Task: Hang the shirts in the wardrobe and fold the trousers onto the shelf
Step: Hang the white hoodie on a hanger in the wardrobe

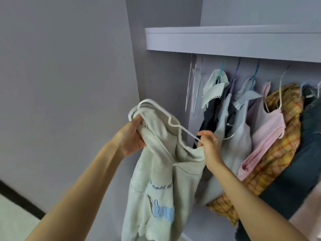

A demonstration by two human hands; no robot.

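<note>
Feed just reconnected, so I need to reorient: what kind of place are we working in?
Probably a bedroom's built-in wardrobe: a shelf above hanging clothes, spare hangers beside them.

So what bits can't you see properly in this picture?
Head view only:
- The rail: hidden behind the shelf.
- The hanger's hook: covered by the right hand.
- Words on the shirt: too small and blurry to read.
- The shirt's bottom: cut off by the lower edge.
- Dark clothes at far right: cut off by the edge.
</note>
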